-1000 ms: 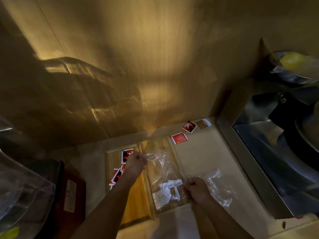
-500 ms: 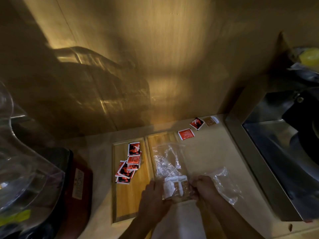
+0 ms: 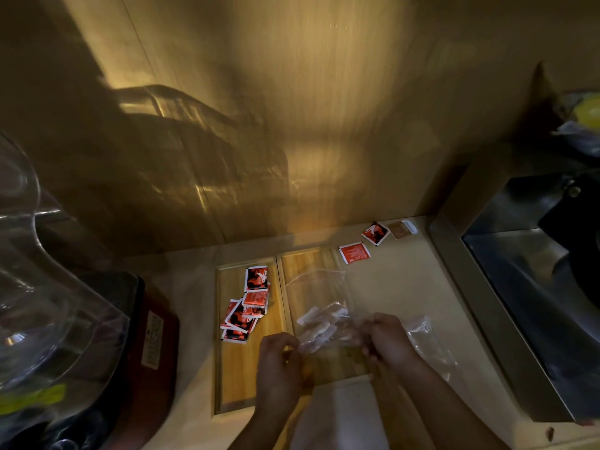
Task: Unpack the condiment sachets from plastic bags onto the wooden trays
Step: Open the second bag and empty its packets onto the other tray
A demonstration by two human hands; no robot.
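Two wooden trays lie side by side on the counter. The left tray (image 3: 240,378) carries several red and black sachets (image 3: 248,306). Over the right tray (image 3: 308,259) I hold a clear plastic bag (image 3: 319,297) with white sachets (image 3: 319,321) inside it. My left hand (image 3: 279,362) pinches the bag's near left edge. My right hand (image 3: 388,341) grips its near right side. The bag's open mouth points away from me, toward the wall.
A second clear bag (image 3: 428,339) lies crumpled right of my right hand. Loose sachets, red ones (image 3: 354,252) (image 3: 375,233) and a brown one (image 3: 401,228), sit by the wall. A steel sink (image 3: 506,323) is at right. A dark red appliance (image 3: 152,342) and clear container (image 3: 42,306) stand left.
My left hand left the bag's far end and came down to its near edge. The bag has been lifted and tilted, and the white sachets have slid farther up inside it.
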